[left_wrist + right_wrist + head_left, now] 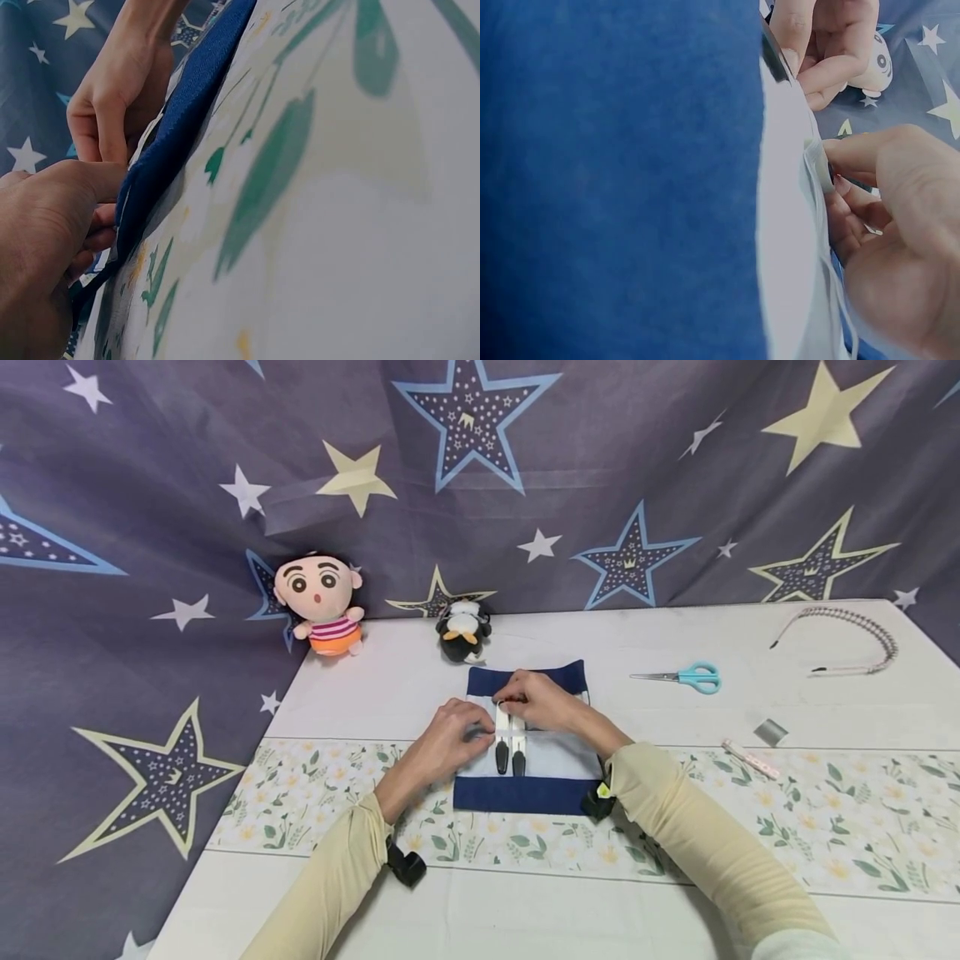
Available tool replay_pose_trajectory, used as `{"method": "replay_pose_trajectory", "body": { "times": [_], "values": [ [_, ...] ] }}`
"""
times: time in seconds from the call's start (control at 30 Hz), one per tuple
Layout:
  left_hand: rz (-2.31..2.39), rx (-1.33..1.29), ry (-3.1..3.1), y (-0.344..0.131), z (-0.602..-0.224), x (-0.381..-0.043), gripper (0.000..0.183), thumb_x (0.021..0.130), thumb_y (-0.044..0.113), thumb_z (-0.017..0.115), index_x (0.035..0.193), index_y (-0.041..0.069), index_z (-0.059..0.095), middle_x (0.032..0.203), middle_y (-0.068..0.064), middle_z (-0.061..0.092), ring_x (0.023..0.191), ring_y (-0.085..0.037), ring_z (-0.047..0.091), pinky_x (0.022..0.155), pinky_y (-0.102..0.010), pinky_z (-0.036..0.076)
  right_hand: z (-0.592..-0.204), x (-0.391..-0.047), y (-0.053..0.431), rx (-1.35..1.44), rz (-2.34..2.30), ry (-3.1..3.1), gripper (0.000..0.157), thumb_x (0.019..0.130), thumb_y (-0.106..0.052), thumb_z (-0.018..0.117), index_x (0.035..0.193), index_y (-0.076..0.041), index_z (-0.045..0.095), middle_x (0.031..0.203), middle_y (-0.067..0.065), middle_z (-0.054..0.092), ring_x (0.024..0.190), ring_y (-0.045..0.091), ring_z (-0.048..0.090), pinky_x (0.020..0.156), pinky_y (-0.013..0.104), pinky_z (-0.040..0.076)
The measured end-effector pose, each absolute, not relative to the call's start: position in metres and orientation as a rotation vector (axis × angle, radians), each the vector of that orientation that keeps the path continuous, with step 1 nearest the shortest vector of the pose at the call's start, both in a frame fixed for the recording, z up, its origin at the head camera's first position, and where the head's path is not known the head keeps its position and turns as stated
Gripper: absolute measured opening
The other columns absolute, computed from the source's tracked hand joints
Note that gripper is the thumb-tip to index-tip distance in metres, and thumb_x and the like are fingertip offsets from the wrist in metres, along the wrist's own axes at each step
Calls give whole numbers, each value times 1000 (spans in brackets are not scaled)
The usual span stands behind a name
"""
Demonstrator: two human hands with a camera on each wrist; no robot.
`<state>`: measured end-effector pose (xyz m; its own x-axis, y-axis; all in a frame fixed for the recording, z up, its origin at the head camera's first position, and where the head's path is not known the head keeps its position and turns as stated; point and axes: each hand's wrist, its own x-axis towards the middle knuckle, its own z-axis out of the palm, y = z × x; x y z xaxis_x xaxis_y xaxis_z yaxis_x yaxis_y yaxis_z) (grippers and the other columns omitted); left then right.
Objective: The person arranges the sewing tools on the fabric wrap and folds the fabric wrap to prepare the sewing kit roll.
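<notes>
A navy-edged, pale grey cloth organiser [525, 795] lies unfolded before me. Two slim white tools with black ends lie side by side on it, the left tool [502, 756] and the right tool [519, 762]; their exact kind is unclear. A pale band [517, 733] crosses both. My right hand [543, 700] pinches the left tool's far white end from above. At the band's left side, my left hand [453, 735] has thumb and forefinger together, seemingly pinching the band. In the right wrist view the navy cloth [622, 180] fills much of the frame.
Behind the organiser sit a penguin plush [462, 633] and a boy doll [322, 606]. To the right lie blue-handled scissors [678, 677], a headband [862, 622], a small grey piece [771, 732] and a pink patterned strip [750, 759]. A star-printed curtain [525, 568] hangs behind the table.
</notes>
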<state>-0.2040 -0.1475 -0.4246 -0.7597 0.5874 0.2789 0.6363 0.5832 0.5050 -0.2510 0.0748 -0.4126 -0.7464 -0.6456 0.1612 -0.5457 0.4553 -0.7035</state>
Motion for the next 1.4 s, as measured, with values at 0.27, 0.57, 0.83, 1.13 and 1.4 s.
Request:
{"method": "replay_pose_trajectory", "body": {
  "times": [0.27,0.57,0.83,1.13,1.4],
  "values": [
    [-931,-1052,-2720,-148,-425,-204,3,95,9,73,98,7,75,106,-6,74,108,-30,61,99,-49,44,-412,-249,76,-1084,-1155,2561,21,100,-3,65,117,4,75,99,9,63,80,17,53,71,31,45],
    [-934,-1058,-2708,-149,-426,-204,4,95,9,73,97,6,75,105,-6,74,106,-30,61,98,-48,45,-415,-247,76,-1137,-1145,2564,20,99,-3,66,117,4,75,97,7,61,79,16,52,71,31,45],
    [-956,-1071,-2684,-149,-425,-204,4,95,9,73,97,6,75,104,-6,74,105,-29,62,97,-48,46,-415,-246,76,-1179,-1142,2574,19,98,-1,68,114,4,76,93,6,60,78,15,52,71,30,45],
    [-958,-1079,-2666,-149,-427,-205,3,94,8,73,96,6,75,103,-5,75,104,-29,62,96,-47,46,-412,-244,76,-1193,-1129,2578,20,98,-1,67,114,4,76,92,5,60,78,15,49,72,31,43],
    [-975,-1046,-2690,-148,-427,-204,4,94,7,74,97,7,75,104,-6,74,103,-28,62,94,-47,46,-415,-242,77,-1165,-1127,2588,23,101,-4,64,119,5,74,98,8,63,82,18,53,72,32,44]
  ]
}}
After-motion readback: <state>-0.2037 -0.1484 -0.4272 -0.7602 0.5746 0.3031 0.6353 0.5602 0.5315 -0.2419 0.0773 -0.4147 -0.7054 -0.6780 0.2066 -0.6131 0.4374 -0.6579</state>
